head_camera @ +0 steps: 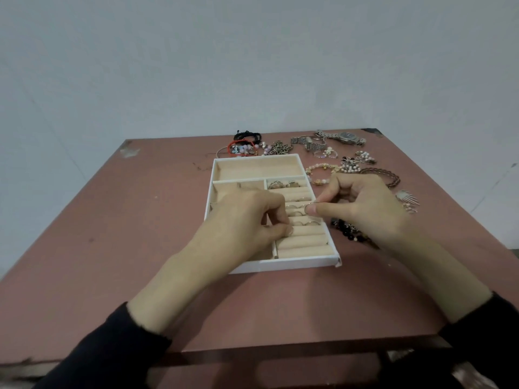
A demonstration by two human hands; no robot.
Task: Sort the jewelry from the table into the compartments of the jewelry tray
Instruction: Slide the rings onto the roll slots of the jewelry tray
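Head view: a scuffed reddish table (112, 220) meets a pale grey wall (196, 66). The white jewelry tray (295, 262) sits mid-table, with loose jewelry (323, 147) beyond it. The right hand (362, 209) pinches 1 thin ring (307, 204) over the ring rolls (303, 242). The left hand (241, 217) curls onto them, its grip unclear.

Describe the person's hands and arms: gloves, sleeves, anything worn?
The left hand and right hand are bare, with no gloves. No watch or bracelet shows at either wrist. The left sleeve and right sleeve are dark and long, ending at the wrists in knit-looking cuffs.
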